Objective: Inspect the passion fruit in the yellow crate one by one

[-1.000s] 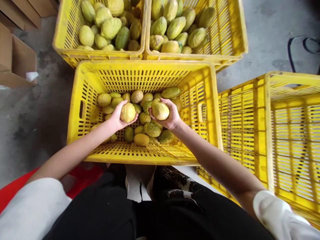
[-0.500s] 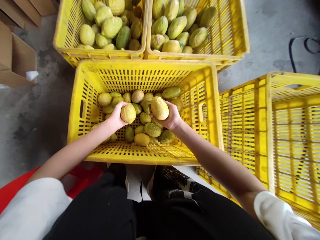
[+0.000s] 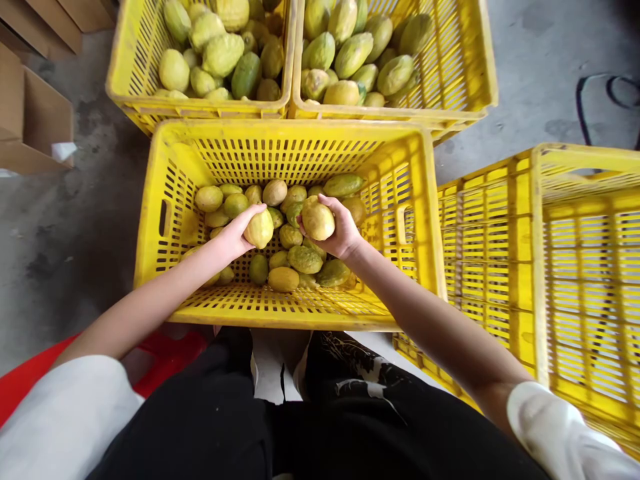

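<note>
My left hand (image 3: 241,232) is closed round a yellow oval fruit (image 3: 259,229), its thumb along the upper side. In my right hand (image 3: 341,230) sits another smooth yellow fruit (image 3: 319,219), one rounded end facing up at me; the fingers under it are mostly hidden. Both hands are inside a yellow slatted plastic crate (image 3: 300,313), a short gap apart. Below and around them lie several green and yellow oval fruits, among them a wrinkled green one (image 3: 305,259) and an orange-yellow one (image 3: 283,279).
Beyond the crate stand two more yellow crates, the left (image 3: 120,73) and the right (image 3: 460,60), holding similar fruits. At right is another yellow crate (image 3: 540,267). Cardboard boxes (image 3: 47,110) are at far left, and a red plastic piece (image 3: 167,360) is beside my left leg.
The fruit in my right hand has turned, showing a rounder end. My left hand has tilted and shifted slightly right with its fruit. The crates and other fruits stay put.
</note>
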A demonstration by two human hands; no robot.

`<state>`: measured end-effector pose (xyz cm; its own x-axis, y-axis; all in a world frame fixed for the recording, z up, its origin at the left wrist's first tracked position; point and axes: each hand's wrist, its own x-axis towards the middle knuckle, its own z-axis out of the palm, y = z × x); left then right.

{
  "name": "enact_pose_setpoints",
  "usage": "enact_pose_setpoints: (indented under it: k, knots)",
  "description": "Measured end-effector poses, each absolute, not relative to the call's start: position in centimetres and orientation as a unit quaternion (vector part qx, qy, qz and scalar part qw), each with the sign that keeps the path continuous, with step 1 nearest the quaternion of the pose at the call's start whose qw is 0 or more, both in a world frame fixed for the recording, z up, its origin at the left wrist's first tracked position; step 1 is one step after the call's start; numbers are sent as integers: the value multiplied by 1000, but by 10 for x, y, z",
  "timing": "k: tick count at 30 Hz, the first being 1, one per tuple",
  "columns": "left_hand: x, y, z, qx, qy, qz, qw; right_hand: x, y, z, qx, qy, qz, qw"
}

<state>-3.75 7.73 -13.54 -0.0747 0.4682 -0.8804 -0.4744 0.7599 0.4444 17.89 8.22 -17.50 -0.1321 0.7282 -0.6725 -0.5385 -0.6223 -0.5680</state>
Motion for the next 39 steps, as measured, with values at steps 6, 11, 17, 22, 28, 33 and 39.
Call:
enact_pose_setpoints:
  k: [6, 11, 17, 22, 28, 33, 39]
  knots:
    - [-37, 76, -133, -35, 651, 352, 672, 182, 84, -168, -514, -68, 747, 417]
    - [-38, 77, -131, -97, 626, 347, 691, 181, 85, -166, -518, -11, 745, 420]
    - [-40, 76, -131, -123, 608, 350, 702, 184, 86, -180, -500, -18, 751, 431]
    - [-37, 75, -126, -113, 607, 350, 704, 182, 85, -168, -513, -4, 745, 427]
    - [-33, 75, -122, -59, 628, 354, 691, 177, 83, -158, -501, -15, 752, 429]
    - [-34, 77, -124, -67, 620, 377, 685, 176, 81, -170, -506, -21, 764, 399]
    - [-42, 81, -124, -110, 604, 399, 681, 182, 83, -178, -503, 1, 765, 403]
